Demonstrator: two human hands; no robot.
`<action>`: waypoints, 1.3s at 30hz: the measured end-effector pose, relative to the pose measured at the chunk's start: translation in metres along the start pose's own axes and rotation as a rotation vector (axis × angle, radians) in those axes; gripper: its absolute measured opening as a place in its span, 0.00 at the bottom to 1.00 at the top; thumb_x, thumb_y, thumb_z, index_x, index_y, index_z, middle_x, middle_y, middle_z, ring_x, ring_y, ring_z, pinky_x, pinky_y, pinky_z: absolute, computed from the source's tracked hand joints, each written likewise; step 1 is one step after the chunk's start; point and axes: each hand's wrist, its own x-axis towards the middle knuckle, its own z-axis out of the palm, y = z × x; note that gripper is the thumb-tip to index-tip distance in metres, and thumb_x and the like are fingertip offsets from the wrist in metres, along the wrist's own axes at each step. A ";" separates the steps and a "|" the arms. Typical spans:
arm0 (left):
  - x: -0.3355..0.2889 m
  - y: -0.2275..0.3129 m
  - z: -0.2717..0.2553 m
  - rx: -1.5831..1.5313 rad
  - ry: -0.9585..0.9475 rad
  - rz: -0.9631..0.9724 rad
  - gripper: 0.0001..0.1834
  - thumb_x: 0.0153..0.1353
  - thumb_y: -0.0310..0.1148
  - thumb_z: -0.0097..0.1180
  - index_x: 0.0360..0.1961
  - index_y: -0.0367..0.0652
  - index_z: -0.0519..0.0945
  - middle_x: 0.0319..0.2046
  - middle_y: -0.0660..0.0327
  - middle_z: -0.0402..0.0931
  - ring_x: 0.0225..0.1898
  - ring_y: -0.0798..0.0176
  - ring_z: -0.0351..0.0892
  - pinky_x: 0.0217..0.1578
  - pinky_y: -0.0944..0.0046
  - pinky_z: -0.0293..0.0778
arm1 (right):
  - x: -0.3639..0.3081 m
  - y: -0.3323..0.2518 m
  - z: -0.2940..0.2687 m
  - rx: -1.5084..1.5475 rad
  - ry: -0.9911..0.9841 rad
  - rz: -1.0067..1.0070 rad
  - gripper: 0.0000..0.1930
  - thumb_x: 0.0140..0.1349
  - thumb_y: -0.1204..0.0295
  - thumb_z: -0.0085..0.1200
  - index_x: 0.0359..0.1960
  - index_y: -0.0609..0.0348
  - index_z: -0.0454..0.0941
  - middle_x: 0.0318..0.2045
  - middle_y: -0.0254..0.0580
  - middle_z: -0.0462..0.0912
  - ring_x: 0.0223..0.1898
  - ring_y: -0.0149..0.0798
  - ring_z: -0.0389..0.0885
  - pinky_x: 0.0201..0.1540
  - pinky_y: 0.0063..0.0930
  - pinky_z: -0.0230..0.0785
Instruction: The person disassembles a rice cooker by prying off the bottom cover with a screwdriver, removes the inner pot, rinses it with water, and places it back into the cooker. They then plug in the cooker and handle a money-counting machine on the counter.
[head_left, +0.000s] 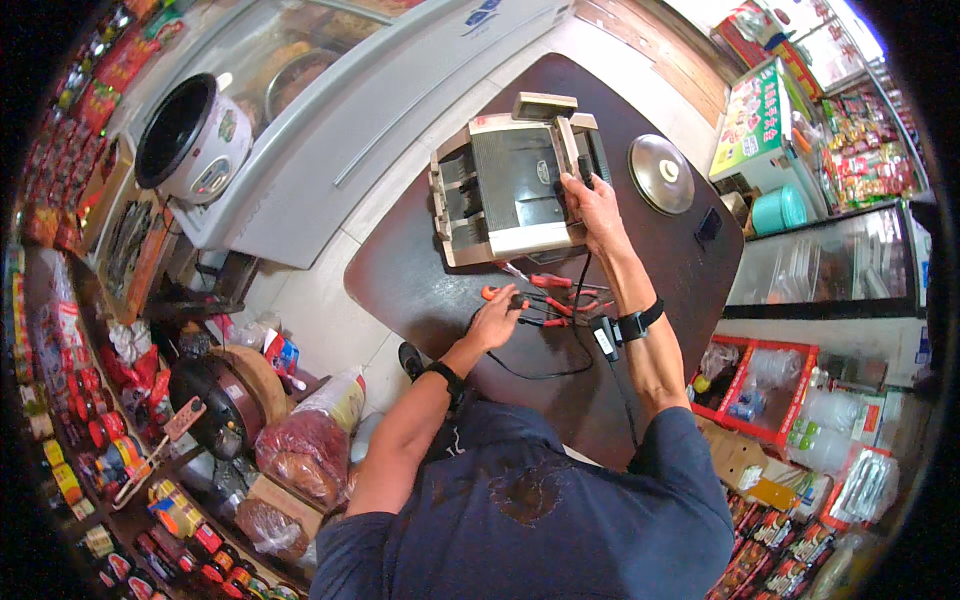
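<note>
A grey and beige banknote counter (515, 185) stands on the dark table (430, 300). At its right edge my right hand (593, 210) is closed around a slim black object (585, 168) whose end sticks out past the fingers; its kind is unclear. A black cord (578, 345) comes out below that hand and loops over the table. In front of the counter my left hand (495, 322) has its fingers bent together by a small black-and-orange piece, partly hidden. Just beyond lie several red-handled hand tools (560, 308), overlapping, with an orange handle (489, 293) beside my fingers.
A round metal lid (661, 174) and a dark flat item (708, 226) lie on the table's right part. A white chest freezer (330, 150) runs along the left, with a rice cooker (195, 140) on it. Crowded goods shelves (100, 430) and a red crate (760, 385) flank me.
</note>
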 end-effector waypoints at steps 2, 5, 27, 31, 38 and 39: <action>-0.019 0.015 0.005 0.018 -0.001 0.120 0.22 0.70 0.33 0.54 0.63 0.37 0.75 0.68 0.46 0.71 0.72 0.40 0.65 0.71 0.51 0.64 | -0.011 -0.006 0.001 0.038 -0.035 0.022 0.06 0.70 0.68 0.62 0.35 0.52 0.79 0.25 0.21 0.74 0.25 0.21 0.66 0.28 0.20 0.56; -0.058 0.015 -0.015 -0.309 0.045 0.101 0.23 0.68 0.23 0.54 0.64 0.40 0.75 0.61 0.50 0.78 0.54 0.53 0.81 0.54 0.57 0.77 | -0.022 -0.005 0.026 0.005 -0.119 0.024 0.06 0.70 0.68 0.62 0.36 0.54 0.79 0.25 0.23 0.75 0.26 0.22 0.68 0.29 0.21 0.58; -0.161 -0.049 -0.194 -0.786 0.601 -0.529 0.27 0.81 0.53 0.42 0.57 0.37 0.75 0.32 0.64 0.76 0.15 0.72 0.54 0.18 0.63 0.55 | -0.151 0.123 0.196 0.272 -0.194 0.244 0.17 0.65 0.68 0.62 0.54 0.49 0.75 0.38 0.29 0.81 0.41 0.28 0.74 0.40 0.31 0.65; -0.149 -0.064 -0.214 -0.770 0.485 -0.523 0.27 0.82 0.52 0.41 0.60 0.38 0.76 0.56 0.59 0.80 0.15 0.73 0.54 0.20 0.64 0.58 | -0.168 0.127 0.195 0.148 -0.181 0.229 0.16 0.64 0.70 0.62 0.52 0.53 0.75 0.40 0.33 0.82 0.35 0.26 0.76 0.31 0.22 0.62; -0.109 -0.071 -0.237 -0.720 0.367 -0.527 0.26 0.81 0.54 0.43 0.55 0.41 0.78 0.44 0.64 0.77 0.16 0.73 0.53 0.21 0.65 0.56 | -0.178 0.127 0.188 0.309 -0.214 0.106 0.21 0.64 0.76 0.58 0.58 0.66 0.72 0.50 0.48 0.86 0.50 0.38 0.85 0.53 0.35 0.78; -0.103 -0.070 -0.239 -0.696 0.371 -0.544 0.26 0.80 0.54 0.43 0.54 0.41 0.78 0.44 0.63 0.78 0.16 0.73 0.53 0.21 0.65 0.56 | -0.177 0.126 0.186 0.288 -0.226 0.091 0.21 0.64 0.76 0.58 0.58 0.67 0.72 0.51 0.49 0.86 0.50 0.39 0.85 0.53 0.36 0.78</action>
